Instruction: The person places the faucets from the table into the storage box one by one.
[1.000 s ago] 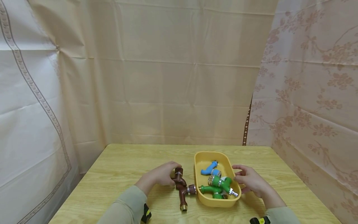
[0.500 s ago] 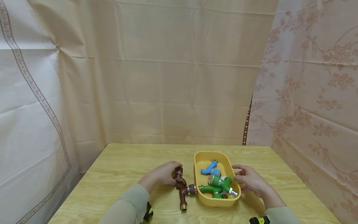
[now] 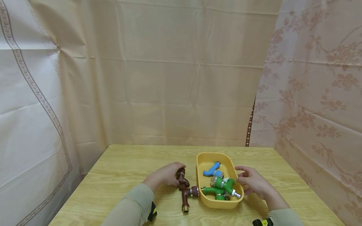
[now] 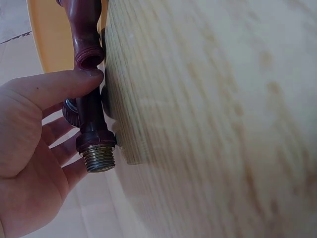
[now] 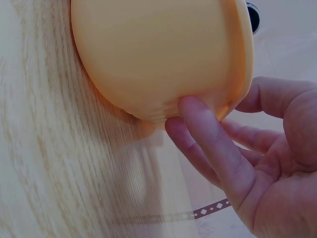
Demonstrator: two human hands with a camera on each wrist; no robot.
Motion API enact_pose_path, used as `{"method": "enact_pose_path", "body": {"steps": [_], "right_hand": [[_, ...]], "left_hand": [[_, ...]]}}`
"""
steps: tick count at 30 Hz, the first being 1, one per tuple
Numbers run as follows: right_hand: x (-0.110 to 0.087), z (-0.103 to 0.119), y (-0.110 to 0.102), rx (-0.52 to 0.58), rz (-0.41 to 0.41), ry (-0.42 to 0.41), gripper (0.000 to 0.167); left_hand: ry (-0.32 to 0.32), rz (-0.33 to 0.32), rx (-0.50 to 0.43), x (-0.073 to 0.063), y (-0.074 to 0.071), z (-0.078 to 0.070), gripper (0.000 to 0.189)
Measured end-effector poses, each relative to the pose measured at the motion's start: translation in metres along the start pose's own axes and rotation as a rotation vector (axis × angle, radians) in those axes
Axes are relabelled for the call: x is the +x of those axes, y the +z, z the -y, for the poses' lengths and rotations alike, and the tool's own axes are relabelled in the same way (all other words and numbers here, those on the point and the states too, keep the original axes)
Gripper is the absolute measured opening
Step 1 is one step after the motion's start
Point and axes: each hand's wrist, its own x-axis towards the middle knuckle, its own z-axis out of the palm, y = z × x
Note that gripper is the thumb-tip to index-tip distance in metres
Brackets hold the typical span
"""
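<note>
A dark brown faucet point(image 3: 184, 191) with ribbed knobs and a brass threaded end lies on the table, left of a yellow plastic box point(image 3: 200, 169). My left hand point(image 3: 167, 175) grips its far end from the left. In the left wrist view the thumb point(image 4: 74, 87) presses on the brown body, with fingers behind it. The right hand point(image 3: 253, 182) is at the box's right side. Its fairly straight fingers point(image 5: 200, 119) touch the outer wall in the right wrist view. Inside the box are a blue faucet point(image 3: 211, 169) and green faucets point(image 3: 224, 185), partly overlapping.
The wooden table point(image 3: 135, 160) extends left and behind the box, with its far edge near a beige curtain point(image 3: 181, 94). A floral curtain point(image 3: 316, 94) hangs on the right and a white one point(image 3: 31, 103) on the left.
My left hand has shifted slightly right, and its fingers cover more of the brown faucet's far knob. The faucet, the box and the right hand look unmoved.
</note>
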Motion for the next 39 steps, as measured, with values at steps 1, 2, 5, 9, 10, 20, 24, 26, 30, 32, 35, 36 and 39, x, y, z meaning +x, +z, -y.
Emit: {"method": "enact_pose_path", "body": {"steps": [1,2,5,9,10,20,24,26,30,32,35,36,39], "right_hand": [[-0.0001,0.0000,-0.0001,-0.001,0.002,-0.002,0.064],[-0.0002,-0.0001,-0.0002,-0.002,0.003,-0.003,0.065],[-0.0004,-0.0001,-0.0004,0.003,0.005,-0.004,0.065],[-0.0003,-0.0002,-0.0004,0.004,0.000,0.001,0.065],[-0.0002,-0.0002,-0.0003,0.003,-0.002,0.001,0.065],[-0.0003,-0.0008,0.0001,0.001,0.003,-0.005,0.065],[0.0000,-0.0011,0.0000,0.003,0.010,-0.014,0.064],[0.0002,-0.0014,-0.0001,0.005,0.012,-0.017,0.064],[0.0005,-0.0019,-0.0002,0.009,0.013,-0.017,0.064],[0.0007,-0.0022,-0.0003,0.013,0.014,-0.017,0.064],[0.0011,-0.0027,-0.0006,0.017,0.015,-0.014,0.064],[0.0011,-0.0029,-0.0007,0.017,0.015,-0.013,0.064],[0.0011,-0.0030,-0.0008,0.016,0.013,-0.008,0.064]], "left_hand": [[0.003,0.000,-0.003,0.0004,-0.0003,-0.0002,0.080],[0.005,-0.001,-0.004,0.0010,-0.0003,0.0000,0.080],[0.006,0.000,-0.006,0.0021,-0.0002,0.0000,0.080],[-0.003,0.000,-0.014,0.0031,0.0007,0.0004,0.080],[-0.005,-0.001,-0.016,0.0035,0.0009,0.0008,0.080],[-0.014,-0.008,-0.004,0.0047,0.0028,0.0028,0.080],[-0.018,-0.013,0.003,0.0040,0.0027,0.0029,0.079],[-0.018,-0.016,0.007,0.0036,0.0021,0.0027,0.079],[-0.021,-0.028,0.003,0.0024,0.0008,0.0021,0.078],[-0.023,-0.034,-0.001,0.0019,0.0003,0.0024,0.078],[-0.027,-0.042,-0.010,0.0010,-0.0007,0.0031,0.079],[-0.025,-0.045,-0.011,0.0007,-0.0012,0.0035,0.079],[-0.023,-0.049,-0.014,0.0002,-0.0019,0.0055,0.079]]}}
